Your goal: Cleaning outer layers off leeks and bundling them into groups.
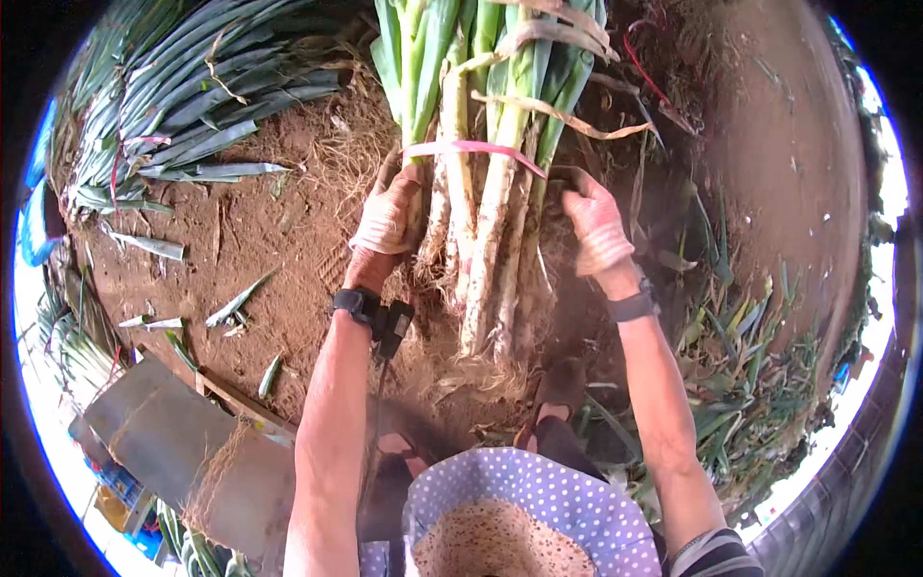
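A bundle of leeks (500, 207) hangs in front of me, green leaves away from me and soil-covered white shanks and roots toward me. A pink tie (471, 148) runs round it, slanting down at the right. My left hand (386, 216), in a dirty pale glove, is closed on the bundle's left side just below the tie. At the other side, my right hand (594, 226), gloved too, has its fingers curled against the bundle's edge near the tie's end. The fingertips of both hands are partly hidden.
More leeks (221, 87) lie piled at the far left. A grey board (192, 452) with dry roots on it stands at the near left. Leaf scraps (735, 375) cover the ground on the right. My shoes (558, 389) are close below the bundle.
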The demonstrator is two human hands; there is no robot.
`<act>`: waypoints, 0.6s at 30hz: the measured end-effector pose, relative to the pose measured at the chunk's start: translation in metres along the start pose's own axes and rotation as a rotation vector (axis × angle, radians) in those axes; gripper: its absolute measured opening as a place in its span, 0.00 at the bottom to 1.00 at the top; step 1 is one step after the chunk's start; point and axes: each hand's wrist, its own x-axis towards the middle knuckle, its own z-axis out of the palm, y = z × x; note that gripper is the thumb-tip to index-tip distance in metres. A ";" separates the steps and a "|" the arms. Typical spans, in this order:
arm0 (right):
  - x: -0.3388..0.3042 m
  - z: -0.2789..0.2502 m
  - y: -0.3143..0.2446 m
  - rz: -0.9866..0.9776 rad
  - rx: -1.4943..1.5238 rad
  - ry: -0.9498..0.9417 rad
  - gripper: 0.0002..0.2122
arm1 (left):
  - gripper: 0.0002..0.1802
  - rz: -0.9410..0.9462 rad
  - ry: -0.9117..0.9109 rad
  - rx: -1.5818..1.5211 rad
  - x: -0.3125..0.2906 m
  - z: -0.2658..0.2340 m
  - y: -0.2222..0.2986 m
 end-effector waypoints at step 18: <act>0.000 -0.064 0.009 0.209 0.063 0.191 0.21 | 0.26 0.272 -0.543 0.644 -0.082 0.090 0.016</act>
